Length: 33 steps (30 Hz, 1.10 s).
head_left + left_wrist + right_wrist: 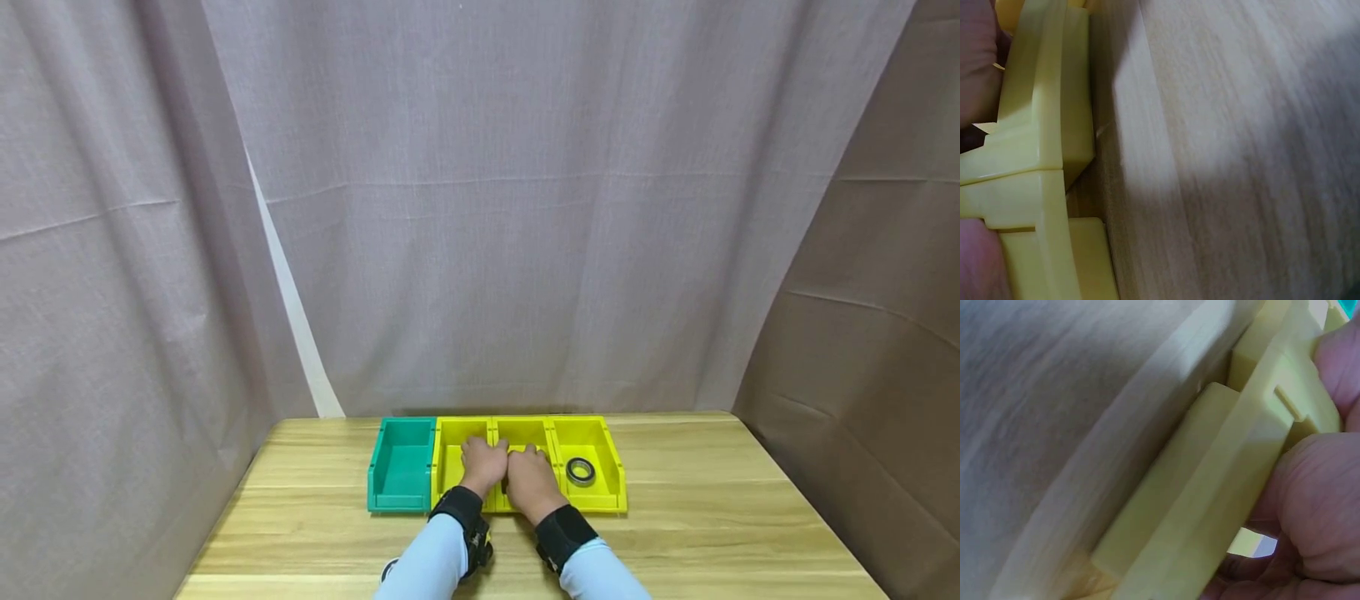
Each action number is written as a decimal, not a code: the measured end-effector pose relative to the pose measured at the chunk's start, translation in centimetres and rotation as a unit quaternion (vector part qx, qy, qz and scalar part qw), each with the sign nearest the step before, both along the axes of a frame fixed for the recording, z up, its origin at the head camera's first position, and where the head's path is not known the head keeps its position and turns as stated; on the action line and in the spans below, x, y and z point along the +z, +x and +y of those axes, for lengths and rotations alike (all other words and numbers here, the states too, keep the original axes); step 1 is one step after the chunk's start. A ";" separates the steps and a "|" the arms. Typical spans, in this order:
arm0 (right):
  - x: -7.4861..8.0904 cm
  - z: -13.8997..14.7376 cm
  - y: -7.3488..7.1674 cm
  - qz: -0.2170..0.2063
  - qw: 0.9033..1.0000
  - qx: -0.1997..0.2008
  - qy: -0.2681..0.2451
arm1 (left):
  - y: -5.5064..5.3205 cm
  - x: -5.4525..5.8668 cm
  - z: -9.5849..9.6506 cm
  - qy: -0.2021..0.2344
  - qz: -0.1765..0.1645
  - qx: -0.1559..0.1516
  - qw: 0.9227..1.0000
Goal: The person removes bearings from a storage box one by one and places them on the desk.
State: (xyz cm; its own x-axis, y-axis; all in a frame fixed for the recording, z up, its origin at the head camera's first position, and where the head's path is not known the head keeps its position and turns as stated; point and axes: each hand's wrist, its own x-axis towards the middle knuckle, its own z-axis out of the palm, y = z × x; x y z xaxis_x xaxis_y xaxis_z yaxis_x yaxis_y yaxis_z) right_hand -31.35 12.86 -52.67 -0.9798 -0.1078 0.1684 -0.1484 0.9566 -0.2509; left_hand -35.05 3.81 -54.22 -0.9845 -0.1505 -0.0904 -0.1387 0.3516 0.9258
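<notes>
In the head view, both hands are close together at the row of yellow bins. My left hand (484, 463) is over the left yellow bin (452, 429), its fingers reaching toward the shared wall. My right hand (534, 483) lies over the middle yellow bin (522, 429), fingers bent downward. A small dark thing (504, 485) shows between the hands; I cannot tell what it is or whether fingers grip it. Close up, the right wrist view has curled fingers (1322, 500) behind the yellow front wall (1229, 487). Most fingertips are hidden.
A ball bearing (581, 482) lies in the right yellow bin (611, 467). At the row's left end stands a green bin (401, 475). Part of a round ring-like thing (387, 570) shows beside the left sleeve on the wooden table (300, 517). Curtains (480, 250) hang behind.
</notes>
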 end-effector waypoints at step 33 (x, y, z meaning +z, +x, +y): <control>2.2 1.3 8.6 0.024 0.998 0.035 -0.042 | -0.1 -0.5 -0.1 0.006 -0.005 -0.011 1.000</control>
